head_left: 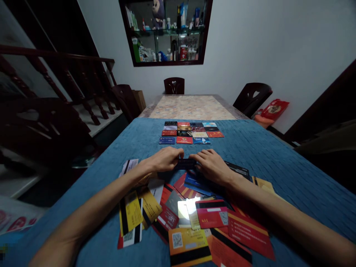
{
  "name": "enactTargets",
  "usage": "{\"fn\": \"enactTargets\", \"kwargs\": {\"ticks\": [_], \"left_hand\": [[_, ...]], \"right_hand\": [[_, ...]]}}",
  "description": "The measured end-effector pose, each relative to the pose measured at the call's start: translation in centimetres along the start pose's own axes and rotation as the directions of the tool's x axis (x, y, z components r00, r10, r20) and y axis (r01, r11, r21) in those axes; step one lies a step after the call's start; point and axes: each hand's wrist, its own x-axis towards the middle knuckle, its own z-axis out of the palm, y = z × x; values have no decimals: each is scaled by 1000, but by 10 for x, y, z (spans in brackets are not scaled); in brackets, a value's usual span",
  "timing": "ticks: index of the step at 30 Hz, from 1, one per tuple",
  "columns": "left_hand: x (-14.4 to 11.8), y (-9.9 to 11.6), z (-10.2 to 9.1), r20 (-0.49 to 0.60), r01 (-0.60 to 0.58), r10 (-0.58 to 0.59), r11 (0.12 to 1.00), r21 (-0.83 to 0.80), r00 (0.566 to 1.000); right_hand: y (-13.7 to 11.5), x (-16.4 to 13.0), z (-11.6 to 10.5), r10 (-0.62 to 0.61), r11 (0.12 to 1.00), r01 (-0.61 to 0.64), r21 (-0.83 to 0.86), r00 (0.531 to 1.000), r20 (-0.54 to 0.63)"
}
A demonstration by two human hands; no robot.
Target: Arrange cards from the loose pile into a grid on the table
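Blue cloth [250,148] flanking the card rows [184,134] offers passage; piled cards [211,214] obstruct nearer.

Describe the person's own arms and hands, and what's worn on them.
The left hand and right hand are ungloved, with slim fingers; no ring shows on the parts in view. The left arm and right arm are slender and bare as far as the picture shows: no sleeve, watch, bracelet or clear marking.
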Motion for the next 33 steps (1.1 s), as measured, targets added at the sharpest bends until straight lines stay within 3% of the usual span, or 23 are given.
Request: {"fn": "enactTargets", "kwargs": {"ticks": [8,14,25,33], "left_hand": [[-1,13,1,96,92,-111,979,184,989],[-1,14,8,94,120,-145,965,233,985],[-3,14,11,91,144,-166,967,210,982],[-3,1,4,30,129,-137,971,199,990]], "right_hand": [[-9,0,2,87,994,-85,-63,996,29],[-12,0,3,146,989,-144,-26,985,91],[-4,-2,19,149,966,-153,208,988,34],[-7,11,6,165,980,-171,101,984,68]]}}
